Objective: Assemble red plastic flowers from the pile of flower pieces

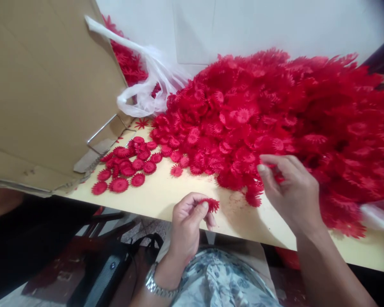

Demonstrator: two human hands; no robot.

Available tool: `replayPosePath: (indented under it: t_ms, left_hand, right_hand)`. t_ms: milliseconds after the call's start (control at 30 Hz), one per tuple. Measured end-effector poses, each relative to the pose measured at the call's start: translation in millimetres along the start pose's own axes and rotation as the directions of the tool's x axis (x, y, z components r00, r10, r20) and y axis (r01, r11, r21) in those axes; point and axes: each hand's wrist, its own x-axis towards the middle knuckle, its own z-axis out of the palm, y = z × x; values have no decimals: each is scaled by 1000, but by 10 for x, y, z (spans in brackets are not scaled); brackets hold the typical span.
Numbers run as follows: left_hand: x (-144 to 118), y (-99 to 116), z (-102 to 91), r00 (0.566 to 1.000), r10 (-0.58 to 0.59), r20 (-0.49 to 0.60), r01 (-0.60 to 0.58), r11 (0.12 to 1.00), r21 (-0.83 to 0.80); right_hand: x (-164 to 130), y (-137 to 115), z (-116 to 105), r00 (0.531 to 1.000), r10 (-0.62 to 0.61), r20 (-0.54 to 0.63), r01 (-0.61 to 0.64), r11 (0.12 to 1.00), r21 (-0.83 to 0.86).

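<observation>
My left hand (187,224) pinches a small red plastic flower piece (212,205) between thumb and fingers, just above the table's front edge. My right hand (289,187) reaches into the foot of a big heap of red plastic flower pieces (275,115), its fingertips closed on one piece at the heap's edge. A small group of flat red pieces (128,168) lies to the left on the pale table (160,194), apart from the heap.
A large cardboard box (45,89) stands at the left, over the table's corner. A white plastic bag (147,91) lies behind it, more red pieces beyond. A wall rises at the back. A dark bag (109,268) sits on the floor below.
</observation>
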Motion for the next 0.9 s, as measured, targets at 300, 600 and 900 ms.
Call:
replayPosePath:
  t_ms: [300, 600, 900]
  left_hand:
    - [-1, -62, 57, 997, -4, -81, 14, 992, 125]
    - [-17, -105, 15, 999, 33, 28, -37, 987, 154]
    - [-24, -83, -61, 999, 45, -7, -44, 995, 94]
  right_hand:
    - [-388, -428, 105, 889, -108, 446, -137, 866, 482]
    - [-377, -521, 120, 872, -172, 458, -107, 846, 523]
    - [-302, -274, 143, 982, 176, 71, -190, 877, 442]
